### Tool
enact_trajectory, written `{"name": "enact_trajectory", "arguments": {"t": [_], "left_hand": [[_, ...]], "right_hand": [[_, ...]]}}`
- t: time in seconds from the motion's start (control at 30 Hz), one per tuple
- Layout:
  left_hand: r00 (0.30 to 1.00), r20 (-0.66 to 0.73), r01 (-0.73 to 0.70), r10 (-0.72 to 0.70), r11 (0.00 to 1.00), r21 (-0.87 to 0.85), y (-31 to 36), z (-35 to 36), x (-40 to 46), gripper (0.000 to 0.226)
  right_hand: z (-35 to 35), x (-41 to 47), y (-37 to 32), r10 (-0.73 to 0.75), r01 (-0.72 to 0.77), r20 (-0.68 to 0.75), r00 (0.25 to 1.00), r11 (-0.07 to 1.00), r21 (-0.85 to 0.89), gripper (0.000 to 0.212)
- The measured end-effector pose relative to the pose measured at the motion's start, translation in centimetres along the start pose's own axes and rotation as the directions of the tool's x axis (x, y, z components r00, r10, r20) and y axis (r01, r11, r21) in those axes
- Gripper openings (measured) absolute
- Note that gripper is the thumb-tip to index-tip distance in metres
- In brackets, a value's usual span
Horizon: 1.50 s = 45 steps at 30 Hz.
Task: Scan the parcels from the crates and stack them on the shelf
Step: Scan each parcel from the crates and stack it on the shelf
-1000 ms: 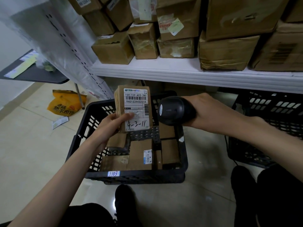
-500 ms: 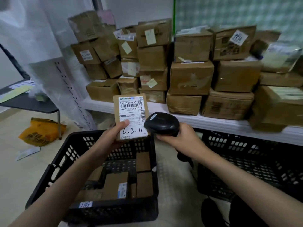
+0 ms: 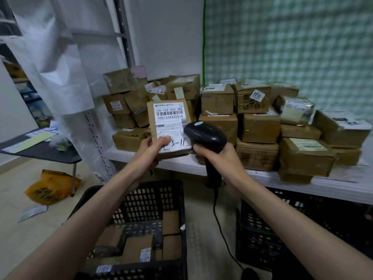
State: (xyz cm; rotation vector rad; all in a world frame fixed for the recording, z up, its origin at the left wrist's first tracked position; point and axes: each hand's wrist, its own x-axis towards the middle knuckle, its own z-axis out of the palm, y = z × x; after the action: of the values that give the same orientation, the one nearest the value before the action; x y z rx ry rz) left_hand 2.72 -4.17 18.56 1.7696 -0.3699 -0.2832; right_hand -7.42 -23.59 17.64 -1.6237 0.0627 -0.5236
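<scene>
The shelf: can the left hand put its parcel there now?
Probably yes. The left hand holds the parcel just before the shelf, whose front strip lies bare; only the scanner is beside it.

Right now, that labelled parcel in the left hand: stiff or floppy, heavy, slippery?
Probably stiff: the parcel stands upright, held only at its lower edge by the left hand, without sagging. Likely light for its size, since a thumb-and-finger grip carries it. The cardboard looks matte, so slipping seems unlikely, though the white label may be smoother.
</scene>
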Motion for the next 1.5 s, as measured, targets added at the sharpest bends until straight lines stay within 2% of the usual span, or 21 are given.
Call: {"name": "enact_trajectory", "arguments": {"t": [0.1,0.27,0.4,0.53,0.63,0.73,0.9,1.13,1.23,1.33,1.4,1.5], "left_hand": [[0.995,0.042,-0.095,0.094,0.995,0.020,3.8,0.6,0.8,0.107],[0.974,0.134,-0.191,0.184,0.981,0.040,9.6,3.9,1.4,0.069],[0.961,0.194,-0.211,0.196,0.976,0.057,13.7,7.7,2.3,0.042],[0.933,0.268,-0.270,0.239,0.959,0.083,16.9,12.7,3.7,0.069],[0.934,0.262,-0.286,0.243,0.949,0.137,19.0,16.7,5.2,0.092],[0.935,0.262,-0.276,0.238,0.954,0.120,20.9,20.8,7.7,0.108],[0.923,0.332,-0.256,0.193,0.954,0.155,23.0,26.8,9.9,0.100],[0.908,0.383,-0.294,0.171,0.911,0.290,22.5,31.9,13.3,0.041],[0.911,0.373,-0.314,0.176,0.882,0.351,22.3,32.8,15.2,0.029],[0.921,0.367,-0.280,0.132,0.879,0.387,21.9,33.3,16.5,0.039],[0.926,0.370,-0.229,0.076,0.892,0.391,21.6,33.4,16.9,0.051],[0.927,0.373,-0.179,0.041,0.922,0.343,21.3,33.1,17.3,0.056]], "right_hand": [[-0.8,1.0,-3.0,-0.042,0.044,-0.056,0.998,0.998,0.038,0.022],[-3.5,2.8,-6.9,-0.061,0.075,-0.194,0.979,0.995,0.066,0.022],[-7.2,3.6,-9.4,-0.055,0.081,-0.304,0.951,0.994,0.076,0.022],[-12.1,4.1,-11.7,-0.055,0.099,-0.400,0.915,0.991,0.090,0.027],[-16.0,4.8,-12.8,-0.034,0.083,-0.454,0.891,0.992,0.090,0.030],[-19.9,5.8,-13.8,-0.004,0.067,-0.495,0.869,0.992,0.109,0.028],[-25.5,8.4,-13.4,0.051,0.041,-0.573,0.818,0.988,0.146,0.020],[-29.9,12.9,-10.6,0.190,-0.118,-0.591,0.784,0.980,0.158,0.028],[-30.5,14.6,-9.9,0.228,-0.154,-0.574,0.786,0.972,0.175,0.026],[-30.7,15.5,-9.5,0.272,-0.199,-0.533,0.801,0.961,0.191,0.020],[-30.8,15.5,-9.4,0.303,-0.236,-0.492,0.816,0.952,0.195,0.024],[-30.7,15.1,-9.3,0.320,-0.260,-0.481,0.816,0.947,0.189,0.030]]}}
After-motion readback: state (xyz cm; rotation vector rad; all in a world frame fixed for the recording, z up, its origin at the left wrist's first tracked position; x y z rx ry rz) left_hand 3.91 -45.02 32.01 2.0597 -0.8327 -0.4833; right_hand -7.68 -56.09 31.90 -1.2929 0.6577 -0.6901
